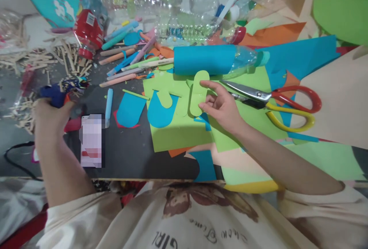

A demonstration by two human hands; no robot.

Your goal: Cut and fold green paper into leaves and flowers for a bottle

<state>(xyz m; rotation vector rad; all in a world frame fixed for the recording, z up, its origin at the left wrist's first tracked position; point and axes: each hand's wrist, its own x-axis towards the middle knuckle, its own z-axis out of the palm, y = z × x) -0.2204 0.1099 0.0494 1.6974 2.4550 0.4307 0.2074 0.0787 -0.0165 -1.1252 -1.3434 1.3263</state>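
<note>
My right hand [222, 107] pinches a rounded strip of light green paper [198, 94] by its right edge, above green sheets [184, 138]. Far to the left, my left hand [53, 111] has its thumb and fingers around a dark blue object [54, 94] whose kind I cannot make out. Blue paper cutouts with rounded ends [130, 110] lie between the hands, with thin green strips across their tops. Large scissors [264, 97] with red and yellow handles rest just right of my right hand. Beyond it lies a plastic bottle [247, 61] wrapped in blue paper [204, 59].
A phone [92, 141] and a light blue marker [108, 107] lie near my left hand. Several markers [123, 63] are scattered behind the cutouts. Wooden sticks [37, 57] are heaped at left. A red-labelled bottle [89, 30] and clear bottles [184, 28] occupy the back.
</note>
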